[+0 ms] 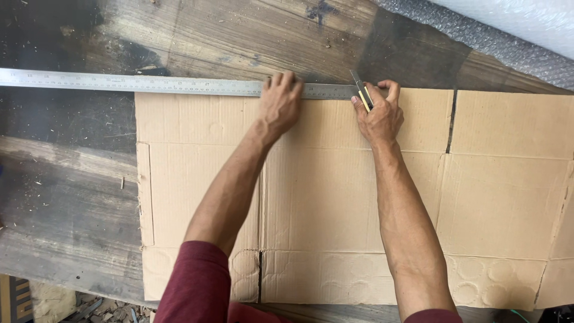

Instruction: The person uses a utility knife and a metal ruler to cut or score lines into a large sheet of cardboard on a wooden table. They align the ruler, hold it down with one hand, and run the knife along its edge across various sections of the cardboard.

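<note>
Starting at the far left, a long steel ruler [149, 84] stretches across the dark, scuffed wooden surface [66, 179], its left end bare on the wood and its right part lying along the top edge of a flattened cardboard box [323, 197]. That cardboard is spread wide, creased into panels, with faint round impressions along its bottom flaps and a slit between two flaps near the lower edge. Moving in, the left hand [279, 104] is spread flat, palm down, fingers [281, 81] pressing on the ruler and pinning it to the cardboard; it grasps nothing, just bears down. Just to the right, the right hand [378, 113] is clenched around a utility knife [362, 93] with a yellow and black body, the tip set against the ruler's right end at the cardboard's top edge. Both forearms reach up from dark red sleeves [197, 281] at the bottom. Further right, another slit splits the top flaps, and in the top right corner lies a sheet of bubble wrap [514, 30].
</note>
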